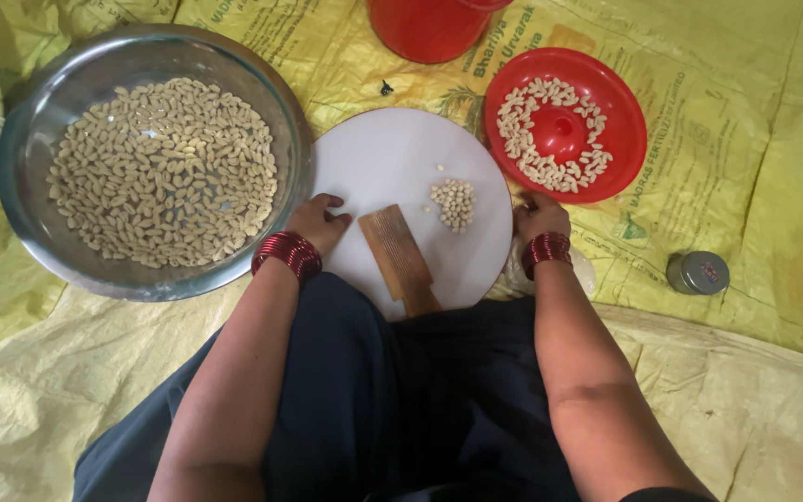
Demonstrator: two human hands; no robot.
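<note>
A round white board lies on the yellow sheet in front of my lap. My left hand grips its left edge, fingers curled over the rim. My right hand grips its right edge the same way. On the board rest a ridged wooden paddle, pointing toward me, and a small heap of pale dough pieces. Both wrists wear red bangles.
A large steel bowl full of pale shaped pieces sits at the left. A red plate with a ring of such pieces lies at the right, a red bucket behind. A small round tin stands at the far right.
</note>
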